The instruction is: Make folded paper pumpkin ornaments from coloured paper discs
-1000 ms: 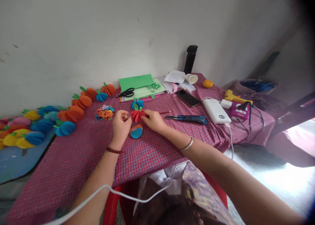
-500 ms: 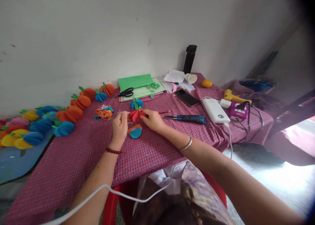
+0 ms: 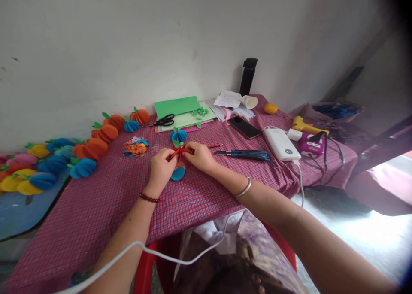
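1. The left hand (image 3: 163, 167) and the right hand (image 3: 200, 157) work together over the worktop (image 3: 106, 216), on one red folded paper piece (image 3: 180, 150) with green paper leaves (image 3: 178, 143) at its top.
2. In my judgement, the step in hand is opening the folds; the next move seems to call for a light, even pull, since paper can tear.
3. The left grip is clamped on the left side of the piece, and the right grip pinches its right side.
4. So the piece lies between both grips, touching each; whether it touches the worktop, I cannot tell.
5. Just behind it sits a blue paper pumpkin (image 3: 178, 135); nearer the person lies a blue disc (image 3: 178, 174).
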A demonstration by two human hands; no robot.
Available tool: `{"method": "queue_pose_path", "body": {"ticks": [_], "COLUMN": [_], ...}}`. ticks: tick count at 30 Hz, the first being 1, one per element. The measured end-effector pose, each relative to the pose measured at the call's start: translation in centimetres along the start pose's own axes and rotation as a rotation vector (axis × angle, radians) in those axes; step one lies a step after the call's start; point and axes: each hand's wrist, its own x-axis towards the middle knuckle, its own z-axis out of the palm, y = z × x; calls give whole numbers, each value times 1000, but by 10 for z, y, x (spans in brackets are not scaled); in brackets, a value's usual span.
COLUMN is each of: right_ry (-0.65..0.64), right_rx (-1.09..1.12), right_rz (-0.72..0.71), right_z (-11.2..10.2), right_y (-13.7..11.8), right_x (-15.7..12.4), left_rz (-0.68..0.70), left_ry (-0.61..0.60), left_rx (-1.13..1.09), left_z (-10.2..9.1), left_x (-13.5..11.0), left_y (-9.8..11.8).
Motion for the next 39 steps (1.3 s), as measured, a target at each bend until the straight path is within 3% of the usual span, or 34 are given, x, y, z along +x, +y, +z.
{"method": "queue_pose_path", "body": {"ticks": [23, 39], "right_ry": [13, 114], "right_rx": [-63, 161], "right_rz": [-30, 14], "right_z": [-2, -3], "right_y": [0, 0], "right_x": [1, 3], "left_rz": [42, -85], "left_ry": [9, 5], "left_rx": [57, -22], "left_z": [-3, -6], "left_x": [3, 5], "left_y": [0, 0]}}
